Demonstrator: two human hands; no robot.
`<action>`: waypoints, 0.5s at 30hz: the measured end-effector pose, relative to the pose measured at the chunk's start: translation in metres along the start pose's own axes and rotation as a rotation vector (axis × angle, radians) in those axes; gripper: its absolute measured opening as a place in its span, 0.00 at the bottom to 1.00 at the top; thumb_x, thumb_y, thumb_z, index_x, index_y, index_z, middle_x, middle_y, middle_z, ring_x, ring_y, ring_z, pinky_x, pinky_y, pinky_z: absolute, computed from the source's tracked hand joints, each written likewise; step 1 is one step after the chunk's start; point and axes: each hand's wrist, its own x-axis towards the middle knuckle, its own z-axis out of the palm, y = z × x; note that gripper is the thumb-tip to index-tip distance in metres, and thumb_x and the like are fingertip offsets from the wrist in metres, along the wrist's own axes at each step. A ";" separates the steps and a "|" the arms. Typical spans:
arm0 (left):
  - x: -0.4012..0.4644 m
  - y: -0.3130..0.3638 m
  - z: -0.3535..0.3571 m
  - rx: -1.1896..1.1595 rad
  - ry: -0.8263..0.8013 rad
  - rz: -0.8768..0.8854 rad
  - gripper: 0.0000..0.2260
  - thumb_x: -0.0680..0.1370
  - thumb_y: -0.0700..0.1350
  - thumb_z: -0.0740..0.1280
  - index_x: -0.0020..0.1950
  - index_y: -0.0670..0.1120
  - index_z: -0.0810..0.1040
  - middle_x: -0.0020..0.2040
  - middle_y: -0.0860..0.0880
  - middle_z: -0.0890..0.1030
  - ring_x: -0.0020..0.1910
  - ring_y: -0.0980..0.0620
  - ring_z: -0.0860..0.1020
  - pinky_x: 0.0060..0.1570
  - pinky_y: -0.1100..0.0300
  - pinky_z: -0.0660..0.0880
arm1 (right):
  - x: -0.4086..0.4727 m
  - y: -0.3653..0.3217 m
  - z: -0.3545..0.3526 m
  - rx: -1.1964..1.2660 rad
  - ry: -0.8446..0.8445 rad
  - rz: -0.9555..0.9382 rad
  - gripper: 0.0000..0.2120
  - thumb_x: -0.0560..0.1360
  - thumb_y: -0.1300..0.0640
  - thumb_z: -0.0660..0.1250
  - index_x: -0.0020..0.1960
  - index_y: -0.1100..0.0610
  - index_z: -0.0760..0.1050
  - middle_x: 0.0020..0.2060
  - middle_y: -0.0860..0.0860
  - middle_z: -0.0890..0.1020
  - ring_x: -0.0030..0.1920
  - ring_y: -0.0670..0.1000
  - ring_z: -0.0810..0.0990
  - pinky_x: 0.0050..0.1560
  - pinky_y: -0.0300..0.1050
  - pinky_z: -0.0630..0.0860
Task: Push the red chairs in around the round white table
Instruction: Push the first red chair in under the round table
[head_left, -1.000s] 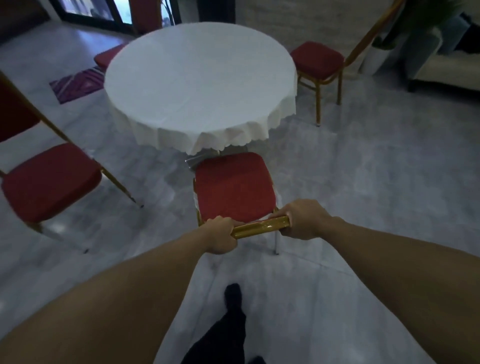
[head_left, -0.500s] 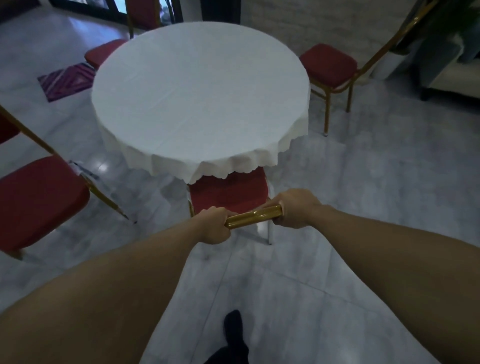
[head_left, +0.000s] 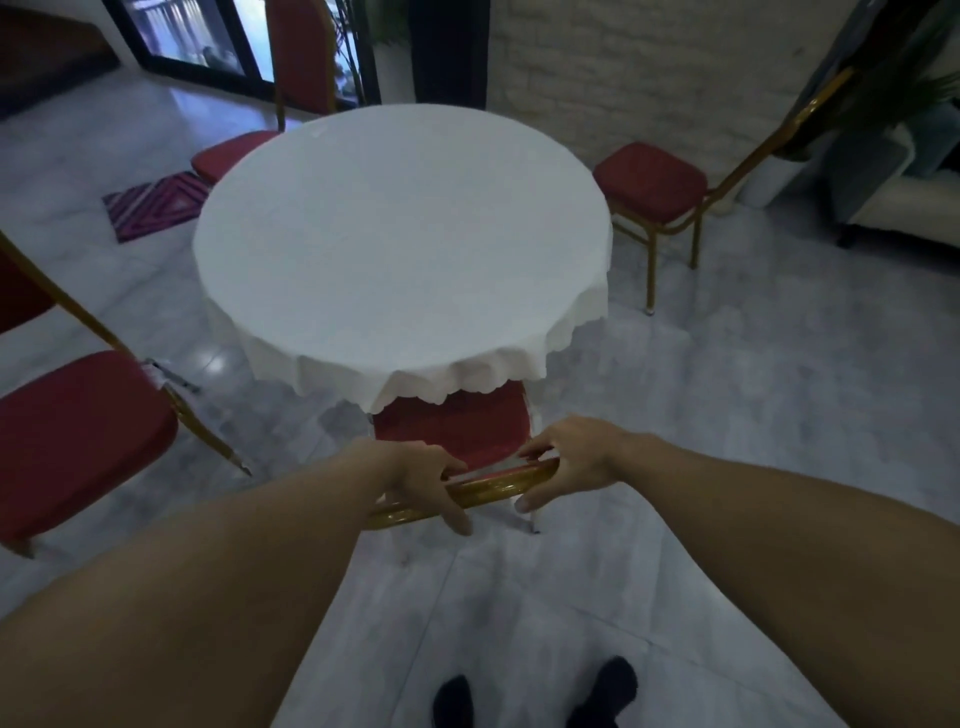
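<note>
The round white table (head_left: 400, 244) stands in the middle, its cloth hanging over the edge. Just in front of me, a red chair (head_left: 457, 426) has most of its seat under the cloth. Its gold back rail (head_left: 493, 486) runs between my hands. My left hand (head_left: 421, 480) and my right hand (head_left: 569, 462) rest loosely on the rail with fingers stretched out and thumbs apart, not clenched. Three more red chairs stand back from the table: one at the left (head_left: 78, 431), one at the right (head_left: 649, 179) and one at the far side (head_left: 234, 150).
A purple patterned mat (head_left: 156, 205) lies on the marble floor at the far left. A pale sofa (head_left: 909, 208) and potted plants stand at the right, by a brick wall (head_left: 623, 67). My dark shoes (head_left: 602, 686) show at the bottom.
The near chair has slid forward until its seat went under the tablecloth. Both hands, earlier clenched on the gold rail, have loosened and their fingers have spread.
</note>
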 end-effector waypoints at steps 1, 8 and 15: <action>-0.001 0.008 -0.012 -0.014 -0.005 -0.026 0.58 0.56 0.79 0.74 0.81 0.55 0.65 0.74 0.52 0.75 0.66 0.46 0.77 0.70 0.44 0.73 | -0.004 0.006 -0.011 -0.021 0.012 0.016 0.47 0.62 0.19 0.70 0.73 0.44 0.75 0.65 0.43 0.82 0.63 0.49 0.79 0.61 0.47 0.74; 0.003 0.105 -0.129 0.043 0.449 0.012 0.30 0.78 0.69 0.62 0.73 0.51 0.76 0.72 0.46 0.77 0.69 0.43 0.75 0.69 0.45 0.71 | -0.045 0.083 -0.118 0.022 0.316 0.167 0.51 0.66 0.16 0.58 0.75 0.51 0.75 0.70 0.51 0.80 0.67 0.54 0.78 0.68 0.52 0.73; 0.033 0.229 -0.220 0.054 0.696 0.012 0.28 0.82 0.66 0.56 0.76 0.51 0.72 0.75 0.45 0.74 0.72 0.40 0.72 0.71 0.43 0.68 | -0.092 0.178 -0.225 -0.007 0.467 0.236 0.46 0.74 0.20 0.51 0.76 0.52 0.74 0.75 0.53 0.75 0.72 0.58 0.75 0.70 0.56 0.72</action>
